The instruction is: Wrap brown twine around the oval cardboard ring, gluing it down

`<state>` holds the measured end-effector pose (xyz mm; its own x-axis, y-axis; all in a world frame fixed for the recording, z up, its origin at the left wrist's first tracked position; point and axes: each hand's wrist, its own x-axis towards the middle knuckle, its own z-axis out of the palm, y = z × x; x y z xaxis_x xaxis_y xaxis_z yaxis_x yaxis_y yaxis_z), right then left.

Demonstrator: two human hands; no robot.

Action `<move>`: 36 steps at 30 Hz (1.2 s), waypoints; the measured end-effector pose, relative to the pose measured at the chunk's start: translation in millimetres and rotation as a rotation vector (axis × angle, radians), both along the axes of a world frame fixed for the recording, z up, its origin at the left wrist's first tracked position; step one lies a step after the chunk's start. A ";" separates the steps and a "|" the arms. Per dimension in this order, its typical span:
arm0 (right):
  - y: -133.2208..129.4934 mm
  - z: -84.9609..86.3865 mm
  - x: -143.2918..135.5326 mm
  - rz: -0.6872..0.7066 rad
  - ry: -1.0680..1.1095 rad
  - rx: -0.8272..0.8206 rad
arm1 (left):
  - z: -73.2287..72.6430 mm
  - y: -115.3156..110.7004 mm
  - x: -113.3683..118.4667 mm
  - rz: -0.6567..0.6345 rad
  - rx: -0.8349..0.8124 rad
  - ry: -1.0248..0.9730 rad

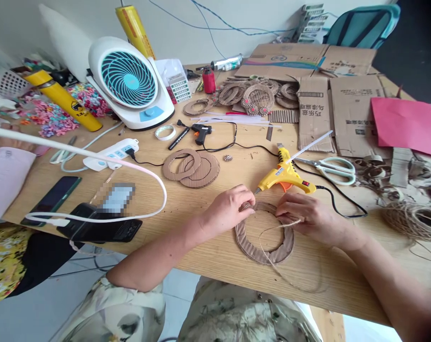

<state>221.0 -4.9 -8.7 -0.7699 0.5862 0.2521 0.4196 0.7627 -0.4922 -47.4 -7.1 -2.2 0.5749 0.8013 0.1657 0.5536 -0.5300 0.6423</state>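
A brown cardboard ring [244, 245] lies near the table's front edge. My left hand [233, 206] is at its upper left, fingers closed round a small brownish piece that is mostly hidden. At the ring's upper right, my right hand [304, 213] has curled fingers by a thin twine [263, 249], which loops across the ring and down toward the table edge. Just behind the ring rests a yellow glue gun [284, 173], its nozzle close to my left fingertips and a clear glue stick in its back.
White scissors [334, 170] and a twine coil [415, 221] lie right. Beyond are flat rings [210, 170], a black glue gun [201, 133], a white fan [128, 80] and cardboard sheets [358, 104]. Phones [56, 194] lie left, under a white cable, beside another person's sleeve [10, 178].
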 end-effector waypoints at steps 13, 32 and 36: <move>2.0 -1.5 3.4 -0.004 -0.004 -0.044 | 1.4 -14.1 8.3 -0.155 0.406 0.473; 2.2 -1.8 2.7 -0.016 -0.007 -0.041 | 7.1 -16.2 13.1 -0.193 0.441 0.575; 2.3 -3.0 3.3 -0.024 -0.009 -0.057 | 8.6 -17.0 13.5 -0.201 0.444 0.589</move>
